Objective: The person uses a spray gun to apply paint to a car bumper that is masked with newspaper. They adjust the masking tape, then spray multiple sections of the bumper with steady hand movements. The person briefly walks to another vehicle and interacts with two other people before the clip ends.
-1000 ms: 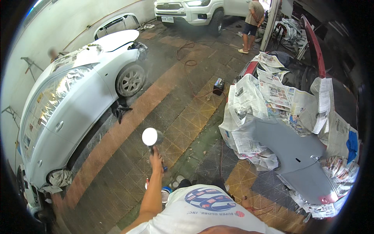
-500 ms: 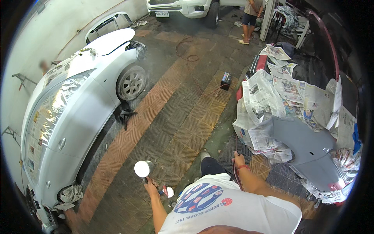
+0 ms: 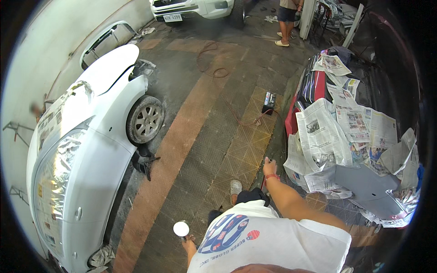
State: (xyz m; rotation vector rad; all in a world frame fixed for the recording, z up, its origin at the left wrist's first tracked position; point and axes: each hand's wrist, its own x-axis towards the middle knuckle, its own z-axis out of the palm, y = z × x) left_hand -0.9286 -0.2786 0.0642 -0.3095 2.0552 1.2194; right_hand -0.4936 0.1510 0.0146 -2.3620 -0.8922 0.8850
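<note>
My left hand (image 3: 189, 240) is closed at the lower left of my shirt, gripping what looks like a spray gun with a white round cup (image 3: 181, 228) on top. The gun's body is mostly hidden under the cup and my fingers. Ahead and to the right, my right hand (image 3: 269, 166), with a red band at its wrist, is closed around a thin red hose (image 3: 263, 183). It is nearest to the newspaper sheets (image 3: 318, 136) that cover the front of a red car (image 3: 291, 120). A grey painted panel (image 3: 371, 189) shows beside the paper.
A white car (image 3: 98, 159) with paper-masked windows stands along the left. A black battery (image 3: 269, 103) sits on the floor matting ahead, near a red hose (image 3: 219, 73) lying in loops. At the back are a white vehicle (image 3: 200, 9) and another person (image 3: 287, 20).
My view has shifted. My right hand has reached farther forward with the hose. My left hand, still holding the gun, is lower in view and closer to my body.
</note>
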